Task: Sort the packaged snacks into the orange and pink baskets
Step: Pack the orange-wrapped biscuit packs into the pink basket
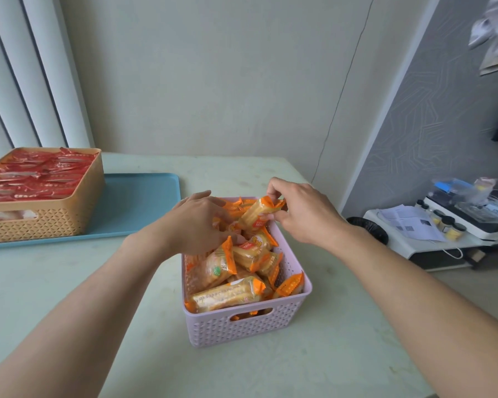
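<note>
Table (328, 354): snack (256, 215) btwn right-hand fingers (273, 193)

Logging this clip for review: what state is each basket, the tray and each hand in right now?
Pink basket: heaped with orange-wrapped snacks.
Orange basket: full of red packets, standing on the tray.
Blue tray: flat on the table.
Right hand: pinching an orange snack pack.
Left hand: reaching into the pink basket, grip hidden.

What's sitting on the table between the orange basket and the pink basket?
In the head view, only the blue tray, which the orange basket stands on, and bare tabletop before the pink basket.
</note>
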Demonstrator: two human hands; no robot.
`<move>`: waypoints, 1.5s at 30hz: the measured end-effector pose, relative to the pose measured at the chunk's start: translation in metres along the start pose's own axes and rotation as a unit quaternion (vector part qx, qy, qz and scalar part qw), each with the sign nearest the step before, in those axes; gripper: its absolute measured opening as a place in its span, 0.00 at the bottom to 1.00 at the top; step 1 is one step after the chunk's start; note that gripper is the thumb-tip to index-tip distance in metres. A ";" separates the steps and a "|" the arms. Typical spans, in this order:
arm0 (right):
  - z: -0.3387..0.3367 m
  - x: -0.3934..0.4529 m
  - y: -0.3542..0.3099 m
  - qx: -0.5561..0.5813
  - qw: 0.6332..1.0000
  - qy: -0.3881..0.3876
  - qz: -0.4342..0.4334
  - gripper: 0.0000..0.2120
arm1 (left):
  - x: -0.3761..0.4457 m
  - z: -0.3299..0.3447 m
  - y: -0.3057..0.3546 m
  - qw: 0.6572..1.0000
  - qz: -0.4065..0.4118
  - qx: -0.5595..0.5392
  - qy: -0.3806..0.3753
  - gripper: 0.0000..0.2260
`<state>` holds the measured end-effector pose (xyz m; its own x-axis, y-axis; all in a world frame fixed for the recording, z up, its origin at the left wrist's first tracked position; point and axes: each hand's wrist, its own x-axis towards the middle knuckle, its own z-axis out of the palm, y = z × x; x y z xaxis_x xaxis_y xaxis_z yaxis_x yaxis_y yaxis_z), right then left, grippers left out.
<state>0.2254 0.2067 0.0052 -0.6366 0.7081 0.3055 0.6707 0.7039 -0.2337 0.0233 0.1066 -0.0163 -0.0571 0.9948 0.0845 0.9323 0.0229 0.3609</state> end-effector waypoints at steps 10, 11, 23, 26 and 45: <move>-0.005 0.014 -0.008 -0.085 0.986 -0.144 0.003 0.12 | -0.002 -0.003 0.001 0.999 -0.008 0.035 0.000 0.26; 0.001 0.014 -0.009 -0.088 0.986 -0.138 0.003 0.12 | -0.001 -0.002 0.000 1.000 -0.005 0.019 -0.005 0.25; -0.023 -0.004 -0.026 -0.053 0.978 -0.202 -0.010 0.20 | -0.005 -0.009 -0.005 0.995 0.001 -0.022 -0.095 0.17; -0.016 -0.014 -0.035 -0.050 0.962 -0.268 -0.007 0.31 | -0.004 -0.008 -0.003 0.996 0.014 -0.020 -0.084 0.15; 0.000 -0.013 -0.056 0.022 0.974 -0.227 -0.022 0.12 | -0.020 -0.051 -0.019 0.993 -0.009 -0.103 0.050 0.28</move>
<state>0.1965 0.1578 0.0146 -0.7733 0.6225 -0.1201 0.6287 0.7287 -0.2715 -0.0114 0.0814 0.0227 -0.1172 0.9795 0.1641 0.8383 0.0089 0.5452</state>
